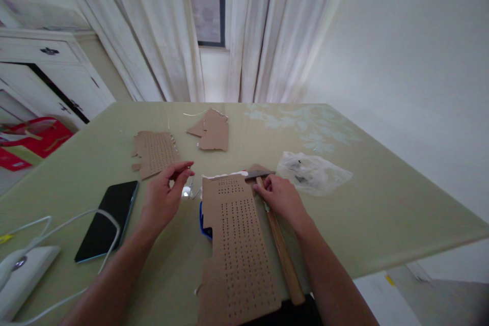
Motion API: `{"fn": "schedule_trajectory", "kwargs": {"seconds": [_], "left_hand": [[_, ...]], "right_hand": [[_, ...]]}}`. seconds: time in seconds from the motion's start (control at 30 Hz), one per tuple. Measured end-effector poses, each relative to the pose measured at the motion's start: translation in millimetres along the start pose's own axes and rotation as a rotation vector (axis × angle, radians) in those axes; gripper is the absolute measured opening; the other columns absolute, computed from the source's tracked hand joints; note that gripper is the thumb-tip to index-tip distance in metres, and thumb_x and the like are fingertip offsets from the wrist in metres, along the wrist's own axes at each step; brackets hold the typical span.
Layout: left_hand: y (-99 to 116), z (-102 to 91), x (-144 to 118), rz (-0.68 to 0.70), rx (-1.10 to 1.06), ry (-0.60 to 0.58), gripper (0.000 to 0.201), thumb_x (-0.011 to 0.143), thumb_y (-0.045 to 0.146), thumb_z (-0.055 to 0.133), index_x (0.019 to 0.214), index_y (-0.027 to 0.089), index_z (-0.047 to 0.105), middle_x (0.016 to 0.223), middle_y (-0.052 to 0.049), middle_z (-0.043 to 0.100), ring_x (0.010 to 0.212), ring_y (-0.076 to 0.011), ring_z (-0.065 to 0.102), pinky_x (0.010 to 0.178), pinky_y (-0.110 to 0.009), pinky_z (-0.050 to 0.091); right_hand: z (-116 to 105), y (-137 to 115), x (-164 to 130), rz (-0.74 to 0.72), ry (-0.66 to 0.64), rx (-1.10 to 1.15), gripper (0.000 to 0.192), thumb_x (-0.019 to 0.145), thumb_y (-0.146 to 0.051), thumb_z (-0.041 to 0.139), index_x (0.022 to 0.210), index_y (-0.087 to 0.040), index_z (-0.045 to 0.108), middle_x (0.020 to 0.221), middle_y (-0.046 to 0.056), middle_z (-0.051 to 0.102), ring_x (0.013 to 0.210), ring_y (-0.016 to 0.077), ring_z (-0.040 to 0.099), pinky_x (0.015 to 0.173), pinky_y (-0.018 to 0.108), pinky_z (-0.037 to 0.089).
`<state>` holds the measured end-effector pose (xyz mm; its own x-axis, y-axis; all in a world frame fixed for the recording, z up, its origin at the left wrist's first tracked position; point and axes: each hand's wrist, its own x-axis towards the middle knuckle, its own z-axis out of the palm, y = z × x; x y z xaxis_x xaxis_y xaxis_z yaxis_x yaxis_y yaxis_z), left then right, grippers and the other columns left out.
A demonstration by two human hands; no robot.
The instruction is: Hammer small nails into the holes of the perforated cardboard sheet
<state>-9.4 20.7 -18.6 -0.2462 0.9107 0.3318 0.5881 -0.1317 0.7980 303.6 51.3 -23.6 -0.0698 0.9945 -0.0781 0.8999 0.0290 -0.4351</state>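
Observation:
A long cardboard piece (239, 234), punched with rows of small holes, lies in front of me with a white strip along its far edge. My left hand (168, 188) hovers left of that edge. Its thumb and fingertips are nearly pinched together; whatever they hold is too small to make out. Thin shiny bits, perhaps nails (191, 189), show just below these fingers. At the cardboard's right side lies a hammer (282, 249) with a wooden handle and dark metal head. My right hand (280, 193) has its fingers closed on the handle close to the head.
Another punched cardboard sheet (156, 153) and torn cardboard scraps (214, 132) lie farther back. A clear plastic bag (313, 173) with dark bits sits right. Left are a phone (109, 219), a white cable and a white power strip (30, 275). Something blue (206, 232) shows under the cardboard.

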Motion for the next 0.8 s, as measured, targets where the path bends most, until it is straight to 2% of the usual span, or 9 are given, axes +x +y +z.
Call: {"fn": "schedule_trajectory", "kwargs": {"seconds": [0.1,0.2,0.4,0.57,0.8], "left_hand": [[14,-0.7,-15,0.014,-0.263,0.063,0.023,0.092,0.044,0.076,0.103,0.023,0.077,0.098,-0.004,0.085,0.090,-0.0227,0.080,0.084,-0.035,0.063],[22,-0.2,-28,0.057,-0.366,0.062,0.017,0.092,0.039,0.080,0.094,0.023,0.076,0.093,-0.003,0.085,0.085,-0.0212,0.080,0.081,-0.033,0.064],[24,6.7,-34,0.232,-0.259,-0.108,0.008,0.097,0.030,0.075,0.093,0.026,0.081,0.089,0.001,0.083,0.080,-0.0157,0.074,0.075,-0.027,0.056],[22,10.7,-34,0.200,-0.168,-0.121,0.012,0.099,0.033,0.074,0.098,0.027,0.084,0.094,0.000,0.084,0.081,-0.0177,0.072,0.072,-0.030,0.051],[23,11.5,-35,0.161,-0.170,-0.141,0.014,0.099,0.036,0.072,0.099,0.026,0.083,0.095,-0.002,0.083,0.082,-0.0195,0.070,0.074,-0.033,0.052]], "right_hand": [[0,0,0,-0.011,0.017,-0.007,0.032,0.100,-0.046,0.070,0.079,-0.023,0.065,0.083,0.006,0.075,0.074,0.0218,0.063,0.063,0.033,0.029],[2,0,0,-0.012,0.026,-0.013,0.030,0.099,-0.046,0.071,0.080,-0.022,0.066,0.083,0.006,0.075,0.075,0.0215,0.063,0.063,0.033,0.029],[2,0,0,-0.023,0.011,-0.021,0.030,0.100,-0.046,0.071,0.083,-0.021,0.067,0.085,0.006,0.075,0.078,0.0219,0.064,0.064,0.032,0.028],[0,-2,0,-0.007,-0.002,-0.022,0.029,0.099,-0.045,0.072,0.083,-0.022,0.067,0.084,0.005,0.075,0.078,0.0222,0.065,0.064,0.032,0.028],[1,-2,0,-0.020,0.011,-0.032,0.028,0.099,-0.045,0.072,0.083,-0.022,0.067,0.086,0.006,0.077,0.077,0.0230,0.065,0.063,0.033,0.028]]}}
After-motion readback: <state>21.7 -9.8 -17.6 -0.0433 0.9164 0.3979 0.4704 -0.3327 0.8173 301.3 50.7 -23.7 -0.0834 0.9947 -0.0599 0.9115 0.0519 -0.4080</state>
